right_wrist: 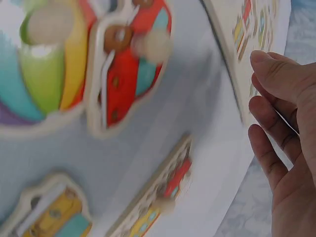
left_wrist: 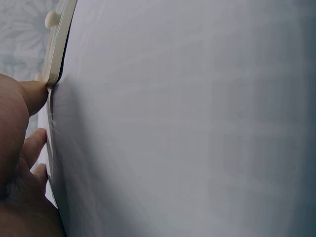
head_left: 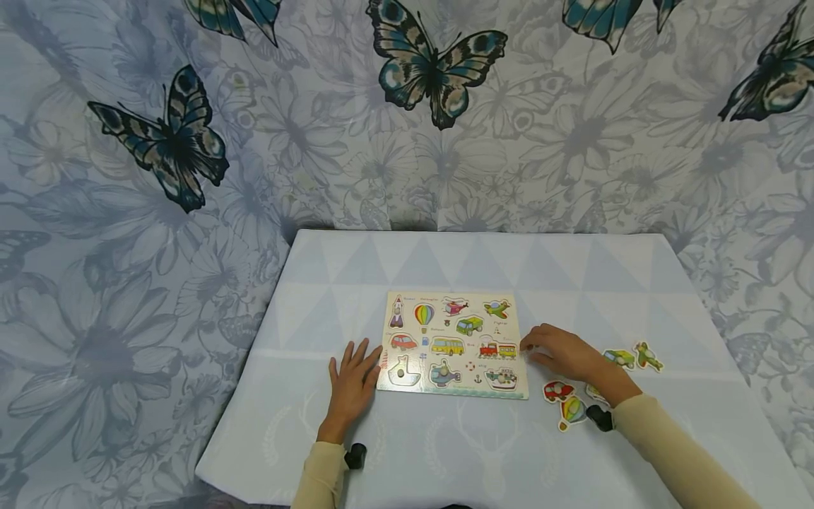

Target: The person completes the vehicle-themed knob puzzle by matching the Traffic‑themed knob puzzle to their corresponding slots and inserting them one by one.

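Note:
A wooden picture puzzle board [head_left: 470,366] with printed vehicles lies on the table. My left hand [head_left: 352,387] rests at its left edge, fingers spread. In the left wrist view the thumb [left_wrist: 34,96] touches the board's corner, and a pale knob [left_wrist: 53,19] stands up from the board. Beside the right edge hovers my right hand [head_left: 562,351], fingers loosely bent and nothing visible in them. Knobbed loose pieces lie near the right forearm: a red car [head_left: 558,391], a hot-air balloon [head_left: 572,410], a green car [head_left: 619,358] and a green plane [head_left: 648,356]. The forearm partly covers another.
A pale cloth with triangles covers the table [head_left: 458,452]. Behind it hangs a floral wall covering [head_left: 356,170] with butterflies. Close to the right wrist camera lie a train piece [right_wrist: 170,190] and a yellow vehicle piece [right_wrist: 57,212].

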`<state>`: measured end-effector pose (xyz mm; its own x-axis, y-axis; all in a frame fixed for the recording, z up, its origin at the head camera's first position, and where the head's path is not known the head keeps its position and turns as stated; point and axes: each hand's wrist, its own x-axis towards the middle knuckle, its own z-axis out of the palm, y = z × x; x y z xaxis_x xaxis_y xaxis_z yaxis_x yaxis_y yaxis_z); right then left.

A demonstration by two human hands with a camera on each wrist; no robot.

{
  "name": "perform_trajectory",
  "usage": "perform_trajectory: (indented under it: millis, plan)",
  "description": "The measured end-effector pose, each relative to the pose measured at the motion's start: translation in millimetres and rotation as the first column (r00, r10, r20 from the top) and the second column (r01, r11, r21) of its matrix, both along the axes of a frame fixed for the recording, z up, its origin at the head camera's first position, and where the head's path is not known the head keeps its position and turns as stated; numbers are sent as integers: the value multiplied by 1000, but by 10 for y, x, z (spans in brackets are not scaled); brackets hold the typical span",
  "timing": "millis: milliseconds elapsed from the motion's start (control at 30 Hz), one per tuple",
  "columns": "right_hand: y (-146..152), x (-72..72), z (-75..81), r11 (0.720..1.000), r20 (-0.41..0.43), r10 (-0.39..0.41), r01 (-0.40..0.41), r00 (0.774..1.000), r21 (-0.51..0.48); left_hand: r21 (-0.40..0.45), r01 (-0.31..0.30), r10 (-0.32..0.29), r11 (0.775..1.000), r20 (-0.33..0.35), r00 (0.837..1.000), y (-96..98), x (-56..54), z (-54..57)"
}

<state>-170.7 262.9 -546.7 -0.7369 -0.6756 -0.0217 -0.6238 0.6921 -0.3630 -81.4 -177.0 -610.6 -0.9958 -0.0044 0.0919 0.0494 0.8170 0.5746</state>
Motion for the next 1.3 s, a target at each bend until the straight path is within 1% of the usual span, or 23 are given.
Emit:
perform_trajectory:
  millis: [133, 267, 333, 533, 600, 700, 833, 1033, 1167, 1300]
  plan:
    - [170, -61, 9, 995, 41, -97, 96, 994, 36, 1, -3, 3, 1000, -2, 1000, 4, -7, 13]
    - [344, -99, -32, 988, 72, -145, 141, 987, 62, -1, -2, 2, 1000, 16, 1000, 4, -3, 37]
    - [421, -106, -54, 990, 70, -139, 135, 988, 50, -2, -1, 1, 1000, 17, 1000, 3, -1, 48]
    - [591, -120, -151, 996, 2, -88, 88, 996, 10, -9, 4, -4, 1000, 10, 1000, -1, -4, 60]
    - [625, -125, -160, 997, 3, -82, 82, 997, 7, -11, 4, -4, 1000, 11, 1000, -3, -5, 57]
    - [652, -125, -151, 994, 26, -106, 106, 994, 22, -10, 6, -5, 1000, 14, 1000, -7, -2, 47]
    - [668, -117, -129, 993, 49, -116, 114, 992, 40, -6, 7, -7, 1000, 17, 1000, -11, 2, 34]
    - [698, -83, -103, 991, 29, -123, 121, 992, 57, -3, 6, -6, 1000, 14, 1000, -14, -1, 25]
    - [730, -48, -88, 987, 50, -152, 149, 987, 68, -7, 6, -5, 1000, 28, 1000, -4, 0, 37]
    - [761, -25, -88, 987, 38, -149, 147, 988, 61, -11, 2, -2, 1000, 25, 1000, -1, 9, 36]
